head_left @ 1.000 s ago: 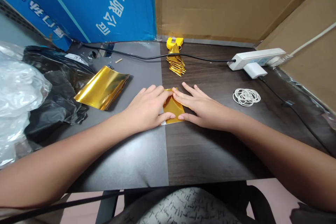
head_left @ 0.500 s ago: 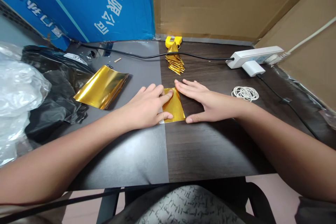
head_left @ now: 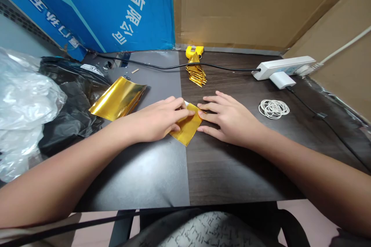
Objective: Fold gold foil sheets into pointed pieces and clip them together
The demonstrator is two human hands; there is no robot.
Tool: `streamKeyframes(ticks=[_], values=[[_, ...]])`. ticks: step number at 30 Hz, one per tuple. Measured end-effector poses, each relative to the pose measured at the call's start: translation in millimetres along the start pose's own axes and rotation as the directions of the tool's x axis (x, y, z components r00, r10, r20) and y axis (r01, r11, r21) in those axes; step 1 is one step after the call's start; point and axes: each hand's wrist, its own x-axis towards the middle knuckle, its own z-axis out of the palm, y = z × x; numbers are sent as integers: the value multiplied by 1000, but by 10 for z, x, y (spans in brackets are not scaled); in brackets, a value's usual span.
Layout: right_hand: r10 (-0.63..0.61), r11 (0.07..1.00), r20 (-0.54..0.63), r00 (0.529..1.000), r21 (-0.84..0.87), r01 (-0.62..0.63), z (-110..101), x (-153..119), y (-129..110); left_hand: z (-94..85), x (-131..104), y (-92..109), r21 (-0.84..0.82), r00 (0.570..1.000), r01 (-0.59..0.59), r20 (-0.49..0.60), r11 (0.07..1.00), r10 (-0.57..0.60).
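Observation:
A folded gold foil sheet lies flat and turned at an angle on the desk, a bit of white showing at its top corner. My left hand rests over its left part, index finger and thumb apart on the foil. My right hand lies with spread fingers at the sheet's right edge, fingertips touching it. Behind the hands, a stack of folded gold pieces sits against a yellow tape measure. Larger gold sheets lie curved to the left.
Black plastic and clear plastic bags fill the left side. A white power strip, a black cable and white string loops are toward the back and right. Cardboard stands behind.
The gold sheet has turned, so that a corner now points toward me. My right hand has shifted to its right edge with fingers more spread. The view has moved slightly.

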Motion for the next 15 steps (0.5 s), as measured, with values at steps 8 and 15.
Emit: streamKeyframes(ticks=[8,15], values=[[172,982,-3,985,79,-171,43,30,-78,-23,30,136,54,985,115,-139,992,-106],[442,824,133,887,331,-460,86,76,-123,-14,13,236,-35,888,457,-31,889,-458]])
